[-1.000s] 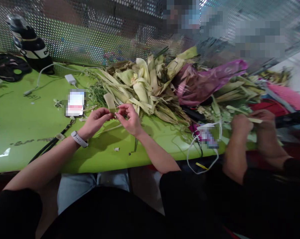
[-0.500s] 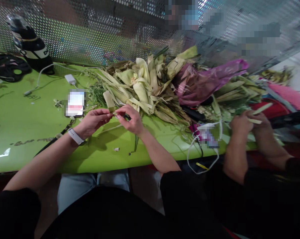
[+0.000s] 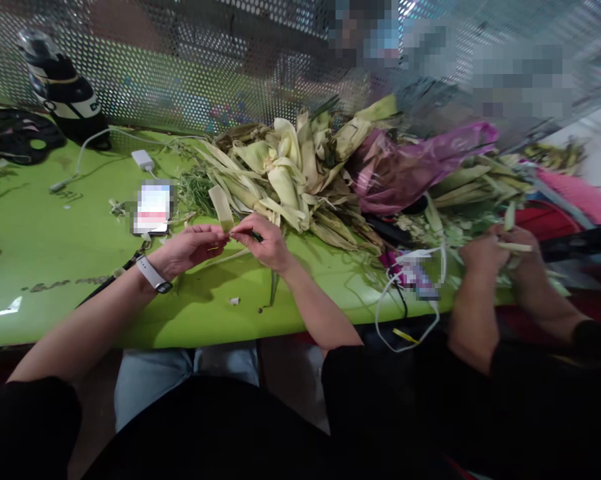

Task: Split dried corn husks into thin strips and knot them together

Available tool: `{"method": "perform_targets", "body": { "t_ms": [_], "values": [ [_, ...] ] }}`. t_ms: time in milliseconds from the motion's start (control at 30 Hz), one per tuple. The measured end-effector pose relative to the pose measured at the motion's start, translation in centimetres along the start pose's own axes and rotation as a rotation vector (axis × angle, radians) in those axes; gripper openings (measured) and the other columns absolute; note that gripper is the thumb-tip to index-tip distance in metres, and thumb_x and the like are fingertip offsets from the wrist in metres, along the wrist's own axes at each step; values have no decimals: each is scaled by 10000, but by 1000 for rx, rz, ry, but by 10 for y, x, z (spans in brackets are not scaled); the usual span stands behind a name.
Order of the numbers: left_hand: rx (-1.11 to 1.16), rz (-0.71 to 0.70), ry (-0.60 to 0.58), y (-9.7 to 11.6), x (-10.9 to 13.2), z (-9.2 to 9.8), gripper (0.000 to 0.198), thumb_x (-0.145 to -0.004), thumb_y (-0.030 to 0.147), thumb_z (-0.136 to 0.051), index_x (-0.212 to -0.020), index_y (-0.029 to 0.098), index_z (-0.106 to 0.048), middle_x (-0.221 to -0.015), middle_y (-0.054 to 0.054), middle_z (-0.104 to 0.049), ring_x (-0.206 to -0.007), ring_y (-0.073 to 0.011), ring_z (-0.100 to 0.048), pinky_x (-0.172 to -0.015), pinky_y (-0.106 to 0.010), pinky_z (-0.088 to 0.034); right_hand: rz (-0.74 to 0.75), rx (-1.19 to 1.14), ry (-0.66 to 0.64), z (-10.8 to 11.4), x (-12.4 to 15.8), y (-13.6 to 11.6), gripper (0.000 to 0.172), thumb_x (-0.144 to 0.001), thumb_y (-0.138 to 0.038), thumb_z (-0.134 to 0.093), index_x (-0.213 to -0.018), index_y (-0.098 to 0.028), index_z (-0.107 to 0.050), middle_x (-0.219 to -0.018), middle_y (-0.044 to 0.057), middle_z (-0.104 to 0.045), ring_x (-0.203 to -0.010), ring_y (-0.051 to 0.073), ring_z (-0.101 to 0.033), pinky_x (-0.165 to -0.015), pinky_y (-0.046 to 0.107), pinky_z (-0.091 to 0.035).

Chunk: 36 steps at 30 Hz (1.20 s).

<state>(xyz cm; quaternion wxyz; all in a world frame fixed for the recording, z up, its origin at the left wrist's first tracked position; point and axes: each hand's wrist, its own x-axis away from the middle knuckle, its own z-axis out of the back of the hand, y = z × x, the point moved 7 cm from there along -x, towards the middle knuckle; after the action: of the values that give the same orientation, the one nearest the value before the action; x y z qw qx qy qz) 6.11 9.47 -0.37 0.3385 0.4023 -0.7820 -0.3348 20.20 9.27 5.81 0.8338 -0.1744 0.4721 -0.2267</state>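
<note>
A pale, flat strip of corn husk (image 3: 222, 205) stands up between my hands, its lower end pinched in the fingertips. My left hand (image 3: 193, 248), with a white watch band at the wrist, is closed on that end. From the other side my right hand (image 3: 264, 241) meets it, thumb and forefinger pressed together at the same spot. Something small and dark shows under my right fingers, too hidden to name. Just beyond my hands lies a heap of corn husks (image 3: 285, 180), with thin green stems (image 3: 198, 190) at its left edge.
A phone (image 3: 153, 208) lies left of the husks, near a white charger (image 3: 142, 160) and a black bottle (image 3: 70, 93). A purple plastic bag (image 3: 405, 167) sits on the heap. At right, a co-worker's hands (image 3: 500, 250) hold husk strips beside a white cable (image 3: 378, 320).
My fingertips have shifted slightly at the base of the husk strip, and my left wrist has turned a little, showing more of the watch. The co-worker's strips have changed angle.
</note>
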Motion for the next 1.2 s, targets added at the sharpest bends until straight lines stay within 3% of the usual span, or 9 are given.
{"method": "perform_targets", "body": {
  "t_ms": [167, 300, 500, 700, 833, 1033, 1200],
  "values": [
    [129, -15, -16, -6, -2, -5, 55, -727, 110, -771, -724, 121, -717, -711, -20, -664, -702, -90, -627, -704, -208, -510, 46, 57, 106, 3, 4, -4, 36, -938, -244, -600, -933, -216, -623, -858, 19, -637, -790, 131, -607, -703, 288, -509],
    [153, -85, 28, -8, -2, -5, 115, -697, 156, -814, -765, 110, -733, -727, -30, -691, -707, -95, -642, -746, -224, -521, -75, 76, 133, 1, 5, -2, 80, -944, -269, -580, -896, -205, -572, -821, 12, -605, -734, 118, -586, -660, 264, -503],
    [-90, -312, 121, 3, 6, -6, 171, -677, 248, -847, -791, 155, -760, -768, -17, -723, -735, -99, -647, -780, -230, -518, -269, 64, 138, -5, 9, 4, 167, -952, -347, -537, -875, -199, -518, -783, 4, -582, -654, 105, -574, -612, 252, -485],
    [-388, -444, 195, 13, 13, -8, 187, -686, 286, -839, -811, 168, -764, -809, -40, -739, -735, -137, -647, -732, -270, -518, -309, 26, 116, -4, 9, 6, 171, -925, -352, -564, -851, -204, -521, -743, -5, -593, -645, 114, -568, -625, 268, -491],
    [-488, -496, 180, 18, 13, -10, 192, -697, 308, -831, -808, 166, -765, -786, -45, -736, -723, -146, -642, -698, -272, -514, -299, 45, 114, -3, 8, 7, 172, -908, -344, -581, -826, -199, -540, -754, 4, -605, -659, 117, -574, -619, 268, -495],
    [-493, -478, 158, 17, 10, -7, 202, -707, 320, -828, -823, 168, -764, -803, -42, -735, -744, -142, -644, -718, -265, -509, -397, -118, 153, -8, 15, 20, 207, -890, -376, -617, -867, -192, -523, -720, -21, -597, -622, 98, -586, -593, 245, -505],
    [-245, -364, 115, 9, 5, -6, 183, -669, 278, -854, -783, 175, -754, -790, -25, -736, -763, -130, -662, -808, -284, -524, -431, -284, 142, -14, 17, 25, 340, -902, -365, -596, -1158, -216, -429, -804, -35, -590, -565, 65, -559, -525, 200, -491]
  ]
}}
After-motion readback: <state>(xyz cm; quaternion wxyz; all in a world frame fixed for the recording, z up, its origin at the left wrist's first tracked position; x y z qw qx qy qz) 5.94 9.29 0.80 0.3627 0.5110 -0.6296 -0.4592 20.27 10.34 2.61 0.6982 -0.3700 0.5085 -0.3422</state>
